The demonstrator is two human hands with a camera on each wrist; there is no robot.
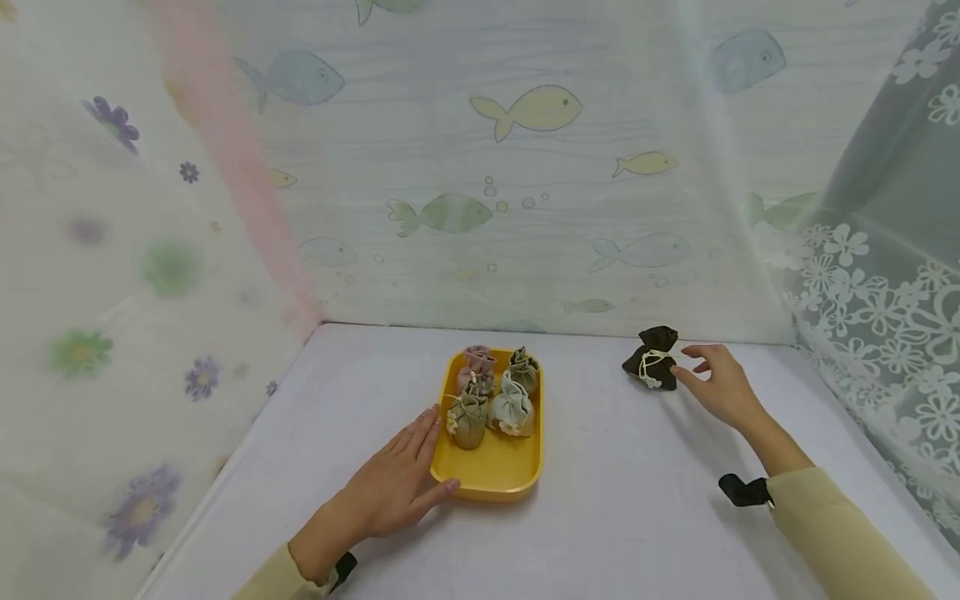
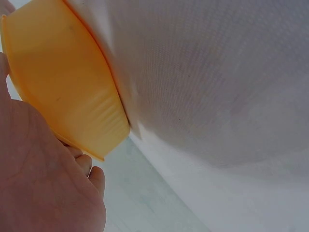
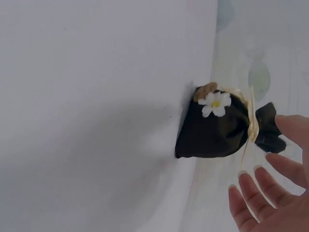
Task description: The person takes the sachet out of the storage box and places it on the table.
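Note:
A dark brown drawstring pouch (image 1: pixel 651 360) stands on the table's right half, its neck tied with pale cord. In the right wrist view, the pouch (image 3: pixel 212 133) shows a white flower and a small brown ornament. My right hand (image 1: pixel 720 387) is right beside its neck, thumb tip at the cloth's edge and fingers loosely spread, not closed round it. My left hand (image 1: pixel 393 479) rests along the left side of a yellow tray (image 1: pixel 487 482), fingers straight and thumb at the near rim. In the tray sit several small tied pouches, among them a pink pouch (image 1: pixel 477 363) and a pale blue-green pouch (image 1: pixel 513 408).
A white cloth covers the table (image 1: pixel 592 517). Behind it hangs a curtain (image 1: pixel 420 275) with printed fish. A flowered curtain (image 1: pixel 150 333) stands at the left, and a lace curtain (image 1: pixel 885 333) borders the right edge.

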